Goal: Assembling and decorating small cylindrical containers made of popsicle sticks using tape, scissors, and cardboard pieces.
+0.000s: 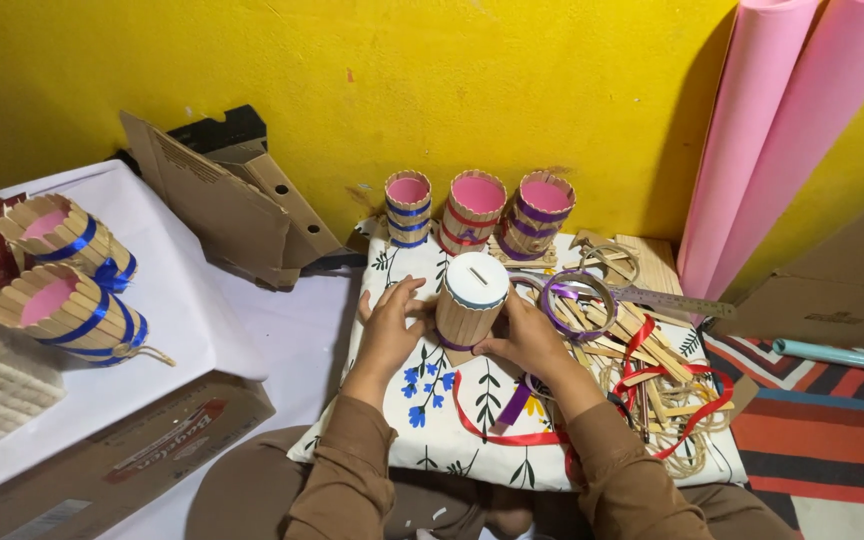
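Brown sleeves [352, 470] come up from the bottom edge, and from where I sit watching the feed, both hands meet around one upright stick-clad cylinder [470, 300] on the floral cushion [422, 400]. My left hand [389, 325] cups its near-left side, fingers curled against the wooden slats; my right hand [529, 335] grips the opposite side low down, thumb hidden behind it. The cylinder stands between the palms, its white slotted lid [477, 279] facing up and a purple band around its base.

Risk as I judge it: the cushion is soft, so the cylinder could tip if either hand lets go, and squeezing hard might pop a glued stick loose. Loose red ribbon [497, 432] just below the right wrist could snag a sleeve.

Beyond the fingertips stand three open pots [474, 212], ribbed with rounded flat sticks, pink inside, ribbon-banded. Right of the right hand lies a heap of loose sticks [642, 345], smooth pale wood.
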